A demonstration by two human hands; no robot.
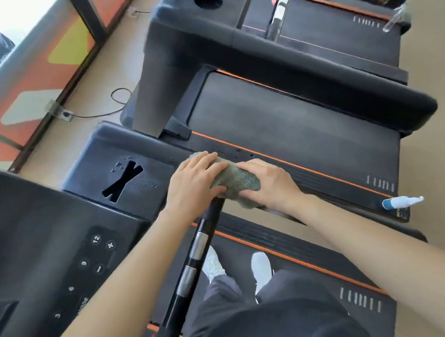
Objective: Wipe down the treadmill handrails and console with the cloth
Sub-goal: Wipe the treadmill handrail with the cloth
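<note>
The cloth (235,179), grey-green and bunched, is sitting over the far end of the handrail (196,256), covering its tip. Both hands are holding it there. The left hand (193,184) is lying across the cloth on the handrail's left side, its fingers reaching over the top and its thumb tucking in beneath. The right hand (270,184) is gripping the cloth from the handrail's right side, its fingers curling into the folds. The hands are sitting close together, with only a strip of cloth showing between them. The console (44,262) is running close along the left of the handrail, its button panel lying just beside the left forearm. To the right of the handrail, the belt (300,274) is lying open under the right forearm, with the person's white shoes (261,265) standing on it. Beyond the covered tip, the neighbouring treadmill (280,121) is showing its orange-lined side edge. A spray bottle (401,202) is lying on that edge, well to the right of the handrail.
</note>
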